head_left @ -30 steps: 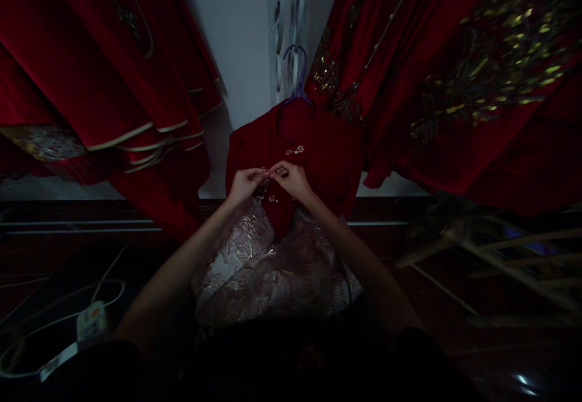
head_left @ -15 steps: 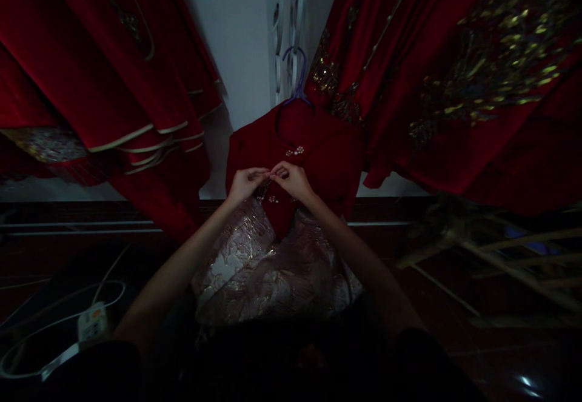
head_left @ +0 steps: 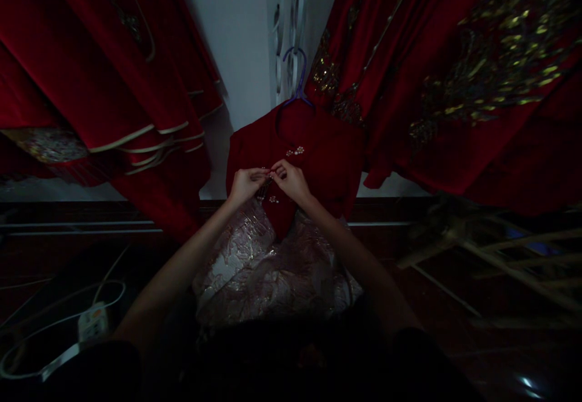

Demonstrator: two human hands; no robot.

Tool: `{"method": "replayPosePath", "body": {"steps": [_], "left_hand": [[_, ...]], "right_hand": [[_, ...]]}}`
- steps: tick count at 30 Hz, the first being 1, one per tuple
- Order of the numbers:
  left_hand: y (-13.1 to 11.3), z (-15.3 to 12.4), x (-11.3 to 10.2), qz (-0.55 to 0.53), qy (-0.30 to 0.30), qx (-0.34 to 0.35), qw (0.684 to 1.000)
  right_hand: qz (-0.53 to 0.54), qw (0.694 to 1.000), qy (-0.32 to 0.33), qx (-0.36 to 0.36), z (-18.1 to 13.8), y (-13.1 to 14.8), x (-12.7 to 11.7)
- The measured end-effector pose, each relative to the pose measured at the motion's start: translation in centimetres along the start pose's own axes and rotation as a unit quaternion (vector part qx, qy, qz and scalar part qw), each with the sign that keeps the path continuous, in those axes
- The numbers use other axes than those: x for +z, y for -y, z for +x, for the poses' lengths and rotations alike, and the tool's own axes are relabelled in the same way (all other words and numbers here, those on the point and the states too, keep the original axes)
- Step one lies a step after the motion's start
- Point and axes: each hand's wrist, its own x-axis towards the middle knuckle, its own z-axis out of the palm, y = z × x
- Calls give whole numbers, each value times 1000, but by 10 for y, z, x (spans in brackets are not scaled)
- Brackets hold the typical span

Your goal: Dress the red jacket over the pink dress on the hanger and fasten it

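A red jacket with a notched front hem hangs before me on a purple hanger. Down its front run sparkly beaded clasps, one near the collar and another lower clasp. Between these two, my left hand pinches the jacket front, fingertips together. My right hand meets it there, thumb and finger closed on a small beaded clasp that the fingers partly cover. Below the jacket is a shiny pale brocade skirt.
Red garments with pale trim hang on the left. More red garments with gold sequins hang on the right, above a wooden frame. A power strip with a white cable lies at lower left. Behind is a white wall.
Both hands stay at the same spot on the jacket front. Only the fingers have shifted slightly, showing a little more of the bead between them.
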Motion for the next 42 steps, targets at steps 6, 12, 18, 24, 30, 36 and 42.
{"method": "replayPosePath", "body": {"steps": [6,12,18,24,30,36,42], "left_hand": [[-7,-2,-3,-30,-9,-22,999],[2,-5,3,-61,-8,5,998],[4,-21,36,-160,-129,-27,978],[-1,-67,84,-346,-151,-150,914],[9,-91,124,-335,6,-144,931],[8,-76,126,-199,-36,-119,972],[3,-83,108,-131,-38,-88,987]], "right_hand": [[-29,1000,6,6,-1,1,1],[24,999,7,23,-6,0,0],[137,990,23,38,-22,3,0],[185,980,27,62,-47,-1,-6],[72,994,48,65,-73,3,-32],[-66,992,73,74,-78,-6,-58],[-75,989,107,76,-79,-11,-52]]}}
